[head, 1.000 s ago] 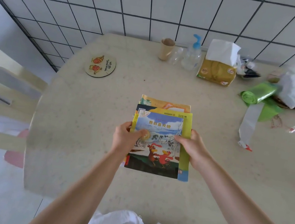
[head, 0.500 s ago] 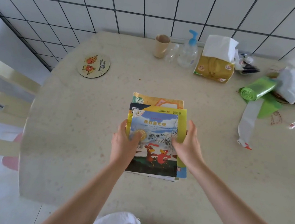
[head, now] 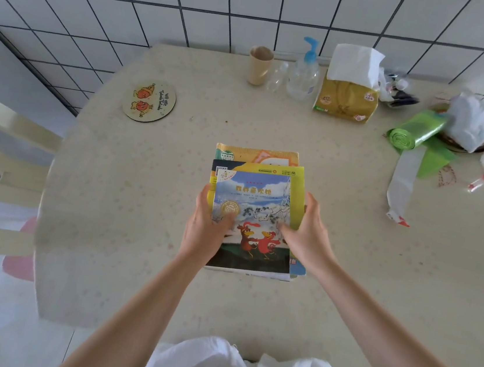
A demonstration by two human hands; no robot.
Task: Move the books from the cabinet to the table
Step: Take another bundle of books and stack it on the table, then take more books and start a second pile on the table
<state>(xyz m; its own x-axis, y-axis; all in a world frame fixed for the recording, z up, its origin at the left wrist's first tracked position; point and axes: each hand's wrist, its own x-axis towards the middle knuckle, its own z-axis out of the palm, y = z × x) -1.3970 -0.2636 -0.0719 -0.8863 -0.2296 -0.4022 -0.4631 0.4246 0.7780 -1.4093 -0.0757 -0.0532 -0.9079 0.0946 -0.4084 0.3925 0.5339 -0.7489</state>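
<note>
On the beige table (head: pixel 141 201) lies a stack of thin picture books (head: pixel 253 215), the top cover showing two red birds under a snowy blue sky, gripped at its sides by the left hand (head: pixel 206 227) and right hand (head: pixel 304 235).

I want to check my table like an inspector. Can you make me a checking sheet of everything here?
Surface: pale speckled table, some small spots.
Job's things: stack of books on the table, chicken book on top.
Clutter: coaster, cup, pump bottle, tissue pack, green bag roll, wrappers at the far right.
Hands: left hand and right hand grip the stack's sides, thumbs on the cover.
Cables: nothing seen.
Surroundings: tiled wall, chair on the left.
</note>
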